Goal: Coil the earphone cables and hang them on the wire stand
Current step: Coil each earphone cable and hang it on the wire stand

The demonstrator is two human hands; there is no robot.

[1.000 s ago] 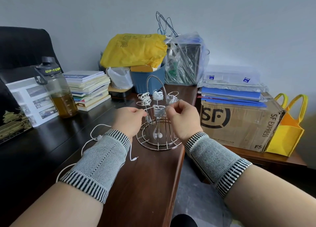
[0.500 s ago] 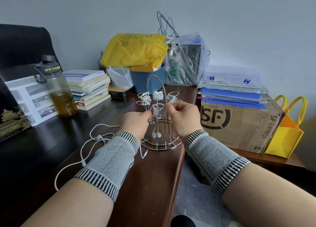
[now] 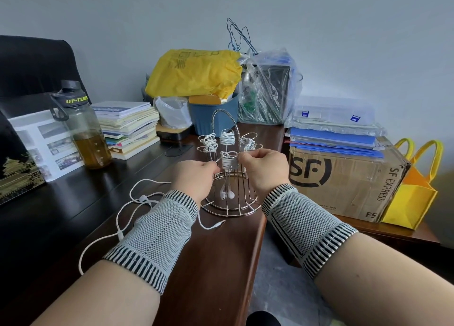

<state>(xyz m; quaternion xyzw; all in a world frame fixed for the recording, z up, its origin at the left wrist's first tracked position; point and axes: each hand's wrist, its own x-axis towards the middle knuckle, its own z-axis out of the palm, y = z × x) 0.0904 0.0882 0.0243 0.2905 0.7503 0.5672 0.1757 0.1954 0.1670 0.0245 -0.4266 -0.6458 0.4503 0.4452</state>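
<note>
We are winding the earphone cable (image 3: 147, 198) onto the wire stand (image 3: 229, 178), left hand (image 3: 196, 176) and right hand (image 3: 264, 165) pinching it at the front coil (image 3: 229, 160); next, take in the desk slack.

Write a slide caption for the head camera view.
Both hands wind a white earphone cable onto a chrome wire stand.

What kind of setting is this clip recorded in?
Most likely an office or home workspace: a dark wooden desk with a stack of books, a black office chair, and an SF Express shipping box topped with blue folders.
</note>
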